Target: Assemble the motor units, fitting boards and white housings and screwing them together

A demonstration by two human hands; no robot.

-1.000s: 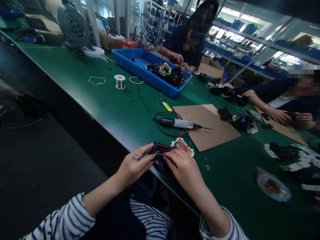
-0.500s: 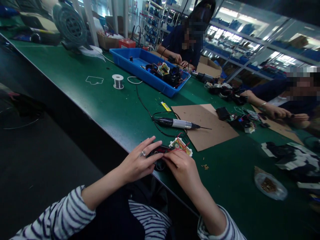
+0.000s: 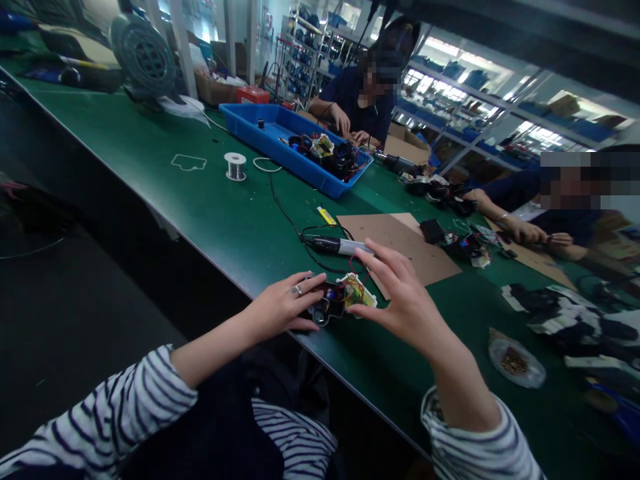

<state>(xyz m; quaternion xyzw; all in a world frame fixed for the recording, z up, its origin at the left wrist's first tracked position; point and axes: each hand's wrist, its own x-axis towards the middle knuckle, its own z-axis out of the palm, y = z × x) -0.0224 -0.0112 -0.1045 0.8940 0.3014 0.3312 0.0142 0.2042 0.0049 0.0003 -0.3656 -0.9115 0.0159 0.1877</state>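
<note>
At the table's near edge, my left hand (image 3: 285, 303), a ring on one finger, grips a small black plastic housing (image 3: 336, 308) with wires inside. A circuit board in a pale frame (image 3: 361, 293) lies against the housing's right side, joined to it by red wires. My right hand (image 3: 405, 290) is raised over the board, thumb and fingers spread, holding nothing. Its fingertips are close to the grey and black electric screwdriver (image 3: 327, 245), whose tip is hidden behind the hand. I cannot tell whether the fingers touch it.
A cardboard sheet (image 3: 425, 260) lies beyond my right hand. Farther back are a blue tray (image 3: 295, 160) of wired parts and a solder wire spool (image 3: 235, 167). A bag of screws (image 3: 517, 363) sits at right. Two co-workers (image 3: 370, 93) work across the table.
My right hand has let go of the housing, opened, and risen up and to the right toward the screwdriver. My left hand stays on the housing. The view has shifted slightly.
</note>
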